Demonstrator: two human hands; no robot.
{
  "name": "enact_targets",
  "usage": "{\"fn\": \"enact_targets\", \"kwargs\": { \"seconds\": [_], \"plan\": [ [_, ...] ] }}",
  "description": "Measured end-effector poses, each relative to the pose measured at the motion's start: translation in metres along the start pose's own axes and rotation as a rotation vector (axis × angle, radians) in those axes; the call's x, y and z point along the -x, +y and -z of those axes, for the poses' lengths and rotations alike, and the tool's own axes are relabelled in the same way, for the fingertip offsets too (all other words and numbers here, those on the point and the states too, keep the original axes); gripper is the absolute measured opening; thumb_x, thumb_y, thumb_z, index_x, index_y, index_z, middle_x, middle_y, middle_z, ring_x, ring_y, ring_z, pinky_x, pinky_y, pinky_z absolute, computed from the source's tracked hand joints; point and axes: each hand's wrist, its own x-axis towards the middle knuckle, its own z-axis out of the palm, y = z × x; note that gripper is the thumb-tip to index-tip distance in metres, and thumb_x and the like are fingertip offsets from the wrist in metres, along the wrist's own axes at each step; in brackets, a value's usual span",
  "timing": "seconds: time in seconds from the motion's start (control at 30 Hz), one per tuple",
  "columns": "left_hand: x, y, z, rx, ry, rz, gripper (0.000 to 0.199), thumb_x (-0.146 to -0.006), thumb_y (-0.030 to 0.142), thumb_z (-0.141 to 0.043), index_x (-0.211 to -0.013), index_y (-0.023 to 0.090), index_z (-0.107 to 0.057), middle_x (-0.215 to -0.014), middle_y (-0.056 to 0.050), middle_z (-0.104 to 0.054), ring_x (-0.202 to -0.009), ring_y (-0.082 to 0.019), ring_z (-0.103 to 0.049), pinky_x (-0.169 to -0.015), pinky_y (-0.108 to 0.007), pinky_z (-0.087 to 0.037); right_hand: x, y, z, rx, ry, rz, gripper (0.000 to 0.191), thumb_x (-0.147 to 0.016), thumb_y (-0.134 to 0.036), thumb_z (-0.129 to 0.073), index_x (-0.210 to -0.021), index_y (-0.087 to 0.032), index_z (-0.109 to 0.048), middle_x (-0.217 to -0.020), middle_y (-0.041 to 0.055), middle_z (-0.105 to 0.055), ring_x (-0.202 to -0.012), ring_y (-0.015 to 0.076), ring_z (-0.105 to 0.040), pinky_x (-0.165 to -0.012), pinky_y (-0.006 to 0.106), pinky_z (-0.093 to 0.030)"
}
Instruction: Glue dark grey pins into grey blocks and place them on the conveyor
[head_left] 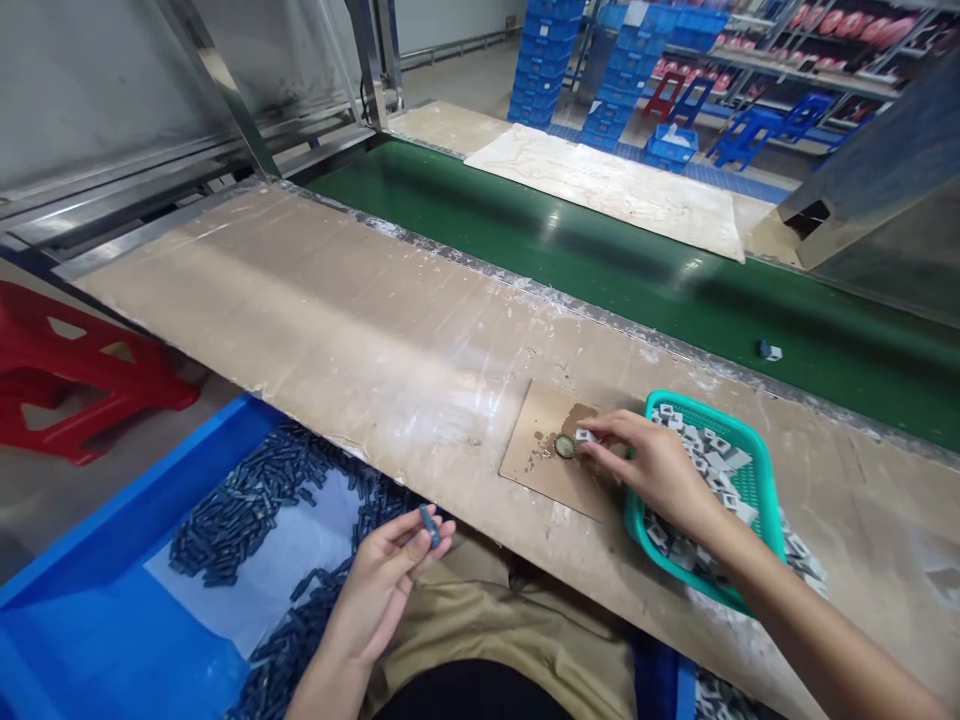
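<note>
Between the thumb and fingers of my left hand is a small dark blue plastic piece, held over the table's front edge. My right hand pinches a small white square piece with a dark opening. That piece is right beside a small round dish, and I cannot tell whether they touch. The dish sits on a cardboard sheet with wet brown stains. A green basket of similar white pieces stands under my right wrist.
A blue bin full of dark blue pieces is below at the left, near a red stool. Beyond the worktable runs a green conveyor belt carrying a small blue-and-white part. Blue crates are stacked behind.
</note>
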Motion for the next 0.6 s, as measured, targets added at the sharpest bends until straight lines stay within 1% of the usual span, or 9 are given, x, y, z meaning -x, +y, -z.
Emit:
{"fn": "enact_targets", "kwargs": {
  "seconds": [0.07,0.17,0.23,0.3,0.37,0.4,0.47,0.53,0.6],
  "plan": [
    [0.002,-0.005,-0.01,0.007,-0.081,-0.003,0.031,-0.057,0.022,-0.087,-0.082,0.01,-0.073,-0.087,-0.007,-0.072,-0.093,-0.023,-0.068,-0.083,-0.026,-0.057,-0.003,0.006,-0.012,0.121,0.02,0.105,0.022,-0.084,-0.031,-0.057,-0.097,-0.019,-0.07,-0.09,0.0091,-0.072,-0.079,0.0233,-0.068,-0.073,0.036,-0.054],
    [0.004,-0.01,-0.02,0.007,-0.168,0.02,0.026,-0.06,0.024,-0.085,-0.08,0.012,-0.073,-0.084,-0.005,-0.071,-0.099,-0.024,-0.067,-0.089,-0.029,-0.055,-0.004,0.016,-0.022,0.197,-0.003,0.168,0.019,-0.086,-0.028,-0.055,-0.094,-0.019,-0.07,-0.087,0.0083,-0.072,-0.078,0.0229,-0.069,-0.07,0.034,-0.055],
    [0.005,-0.012,-0.025,-0.005,-0.208,0.047,0.024,-0.062,0.024,-0.084,-0.08,0.012,-0.073,-0.084,-0.006,-0.071,-0.097,-0.024,-0.067,-0.087,-0.03,-0.056,-0.004,0.02,-0.022,0.209,-0.023,0.192,0.02,-0.086,-0.027,-0.055,-0.094,-0.019,-0.071,-0.092,0.0089,-0.072,-0.082,0.0235,-0.069,-0.071,0.034,-0.055],
    [0.003,-0.016,-0.031,-0.022,-0.211,0.049,0.026,-0.062,0.025,-0.084,-0.081,0.011,-0.073,-0.081,-0.008,-0.072,-0.086,-0.02,-0.068,-0.079,-0.027,-0.057,-0.004,0.018,-0.02,0.183,-0.029,0.187,0.021,-0.086,-0.029,-0.056,-0.095,-0.019,-0.073,-0.095,0.0097,-0.072,-0.084,0.0246,-0.069,-0.073,0.036,-0.055],
    [-0.001,-0.021,-0.041,-0.015,-0.18,0.026,0.029,-0.058,0.025,-0.086,-0.081,0.011,-0.074,-0.077,-0.008,-0.072,-0.074,-0.015,-0.067,-0.071,-0.023,-0.057,-0.001,0.01,-0.015,0.103,-0.018,0.132,0.022,-0.084,-0.032,-0.06,-0.094,-0.019,-0.074,-0.095,0.0097,-0.073,-0.084,0.0255,-0.069,-0.074,0.037,-0.056],
    [-0.003,-0.023,-0.048,0.004,-0.163,0.011,0.032,-0.056,0.026,-0.087,-0.082,0.01,-0.074,-0.075,-0.007,-0.071,-0.07,-0.013,-0.066,-0.068,-0.022,-0.056,0.001,0.003,-0.012,0.036,0.001,0.076,0.022,-0.082,-0.034,-0.063,-0.093,-0.019,-0.075,-0.094,0.0095,-0.074,-0.085,0.0258,-0.07,-0.075,0.037,-0.056],
    [-0.007,-0.028,-0.065,0.052,-0.149,-0.018,0.036,-0.053,0.027,-0.089,-0.082,0.01,-0.075,-0.073,-0.007,-0.072,-0.067,-0.012,-0.065,-0.067,-0.022,-0.056,0.009,-0.011,-0.006,-0.151,0.045,-0.083,0.023,-0.076,-0.039,-0.071,-0.088,-0.02,-0.076,-0.092,0.0089,-0.075,-0.083,0.0261,-0.071,-0.074,0.036,-0.058],
    [-0.01,-0.031,-0.084,0.086,-0.17,-0.048,0.038,-0.052,0.029,-0.089,-0.082,0.01,-0.075,-0.072,-0.007,-0.072,-0.066,-0.013,-0.065,-0.067,-0.023,-0.056,0.019,-0.024,-0.001,-0.356,0.068,-0.238,0.026,-0.067,-0.041,-0.078,-0.083,-0.02,-0.077,-0.087,0.009,-0.076,-0.077,0.0262,-0.072,-0.069,0.035,-0.06],
    [-0.008,-0.034,-0.102,0.098,-0.21,-0.081,0.037,-0.053,0.03,-0.088,-0.081,0.011,-0.076,-0.073,-0.008,-0.073,-0.066,-0.013,-0.065,-0.066,-0.023,-0.056,0.028,-0.033,0.002,-0.505,0.062,-0.328,0.029,-0.061,-0.039,-0.082,-0.081,-0.019,-0.077,-0.083,0.0094,-0.076,-0.071,0.0263,-0.073,-0.066,0.034,-0.061]
  ]
}}
